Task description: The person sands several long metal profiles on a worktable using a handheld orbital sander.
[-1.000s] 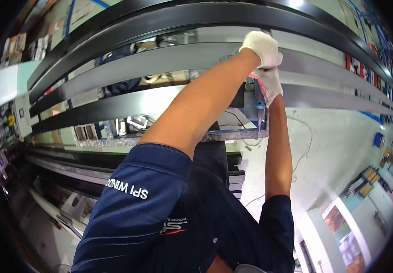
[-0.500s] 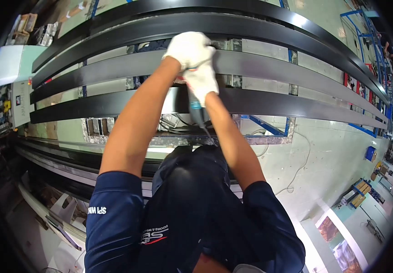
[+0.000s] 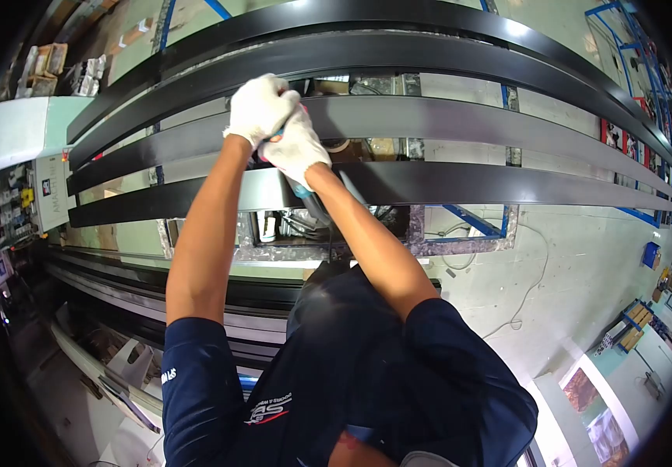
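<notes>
My left hand (image 3: 258,109), in a white glove, is closed over the front end of a teal and black power tool (image 3: 301,189). Just below and right of it, touching it, my gloved right hand (image 3: 297,149) is wrapped round the tool's body. The tool's rear end and a dark cord point back toward my body. Both hands are over a long grey bar (image 3: 398,117), between a black bar (image 3: 460,62) beyond and another dark bar (image 3: 445,181) nearer me. The tool's working tip is hidden by my gloves.
A metal frame (image 3: 460,246) lies under the bars, with loose items inside it. More long dark profiles (image 3: 133,300) are stacked at the lower left. A cord (image 3: 538,288) curls over the floor at right. A blue rack (image 3: 624,47) stands at upper right.
Both hands have moved left along the bars with the tool, and slightly toward me. The view has shifted a little, so the bars sit farther right and slightly lower.
</notes>
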